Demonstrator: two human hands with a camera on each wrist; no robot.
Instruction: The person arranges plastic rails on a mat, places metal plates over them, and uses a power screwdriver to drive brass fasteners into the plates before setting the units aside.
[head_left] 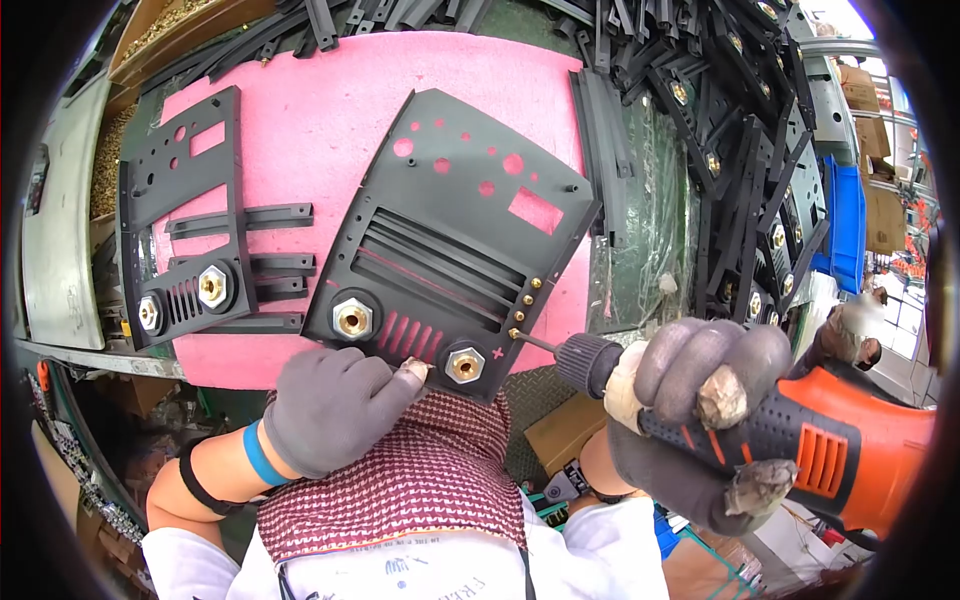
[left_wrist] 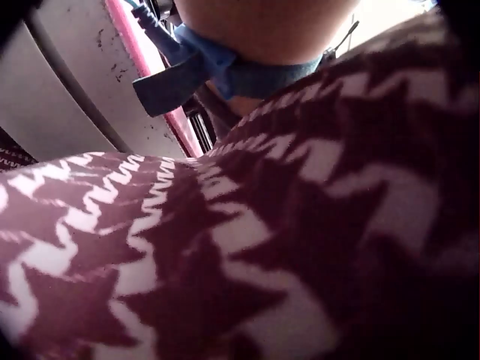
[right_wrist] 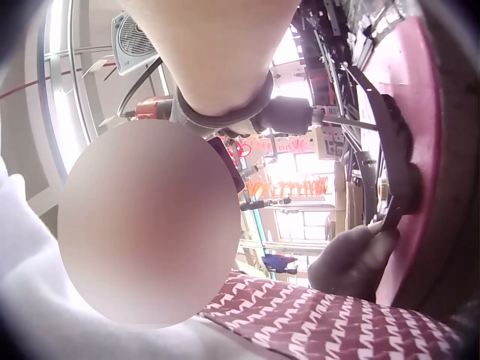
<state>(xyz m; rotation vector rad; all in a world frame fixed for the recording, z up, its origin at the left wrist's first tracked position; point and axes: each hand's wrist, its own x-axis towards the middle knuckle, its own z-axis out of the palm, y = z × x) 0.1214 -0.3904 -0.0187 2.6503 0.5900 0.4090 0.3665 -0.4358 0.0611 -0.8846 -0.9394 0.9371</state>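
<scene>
A black metal panel lies tilted on a pink foam sheet, with two large brass-and-silver fittings and several small brass screws. The gloved left hand pinches the panel's near edge between the fittings; the right wrist view also shows this hand at the panel's edge. An orange and black power driver is gripped by the gloved right hand. Its bit meets the lowest small brass screw, near the right fitting. In the left wrist view, apron cloth hides the left hand.
A second black panel lies left, beside black strips. Piled black metal parts fill the back right, near a blue bin. Boxes of small brass parts stand back left. A patterned apron hangs against the near edge.
</scene>
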